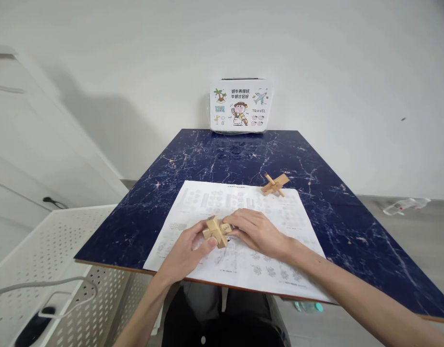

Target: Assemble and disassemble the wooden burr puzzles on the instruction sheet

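Observation:
Over the printed instruction sheet [203, 197], my left hand [186, 250] grips a pale wooden burr puzzle [215, 231], thumb on its near side and fingers on its far left. From the right, my right hand [258, 231] has its fingertips closed on a block of the puzzle marked with a 3. The undersides of the fingers and the puzzle's lower face are hidden. Farther back, at the sheet's upper right edge, lies a second wooden piece [275, 185] made of crossed bars; neither hand touches it.
The dark blue marbled table [222, 159] carries a white printed case [241, 106] at its back edge, against the wall. A white perforated basket [63, 231] with a grey cable [45, 284] stands left of it. A clear plastic item [406, 206] lies on the floor at right.

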The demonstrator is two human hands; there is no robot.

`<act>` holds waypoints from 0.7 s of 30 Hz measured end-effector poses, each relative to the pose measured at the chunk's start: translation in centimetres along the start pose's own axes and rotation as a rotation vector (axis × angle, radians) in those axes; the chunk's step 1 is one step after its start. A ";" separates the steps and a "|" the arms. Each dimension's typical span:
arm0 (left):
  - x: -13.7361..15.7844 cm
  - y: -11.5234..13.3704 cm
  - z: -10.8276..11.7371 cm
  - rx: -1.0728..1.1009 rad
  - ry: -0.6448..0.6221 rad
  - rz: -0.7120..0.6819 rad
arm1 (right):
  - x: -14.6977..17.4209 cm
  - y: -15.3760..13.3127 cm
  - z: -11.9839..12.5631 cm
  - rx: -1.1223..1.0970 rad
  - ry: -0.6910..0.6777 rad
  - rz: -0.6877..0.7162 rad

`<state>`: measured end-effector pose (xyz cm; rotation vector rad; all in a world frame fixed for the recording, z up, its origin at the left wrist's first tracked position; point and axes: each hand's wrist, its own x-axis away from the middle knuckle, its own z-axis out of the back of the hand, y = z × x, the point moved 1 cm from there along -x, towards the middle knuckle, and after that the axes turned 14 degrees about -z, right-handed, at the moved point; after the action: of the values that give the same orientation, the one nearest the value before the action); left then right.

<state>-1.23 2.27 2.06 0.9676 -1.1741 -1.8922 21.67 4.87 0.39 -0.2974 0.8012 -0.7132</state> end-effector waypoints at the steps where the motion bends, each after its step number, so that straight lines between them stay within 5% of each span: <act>1: 0.0 0.0 0.1 0.011 -0.002 0.002 | 0.0 0.0 0.1 0.001 0.001 0.001; 21: -0.2 -0.2 0.0 0.089 -0.002 0.022 | -0.8 -1.3 0.0 -0.052 -0.090 -0.050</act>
<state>-1.16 2.57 1.91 0.9964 -1.2750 -1.8371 20.67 4.46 1.46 -0.3947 0.7297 -0.7220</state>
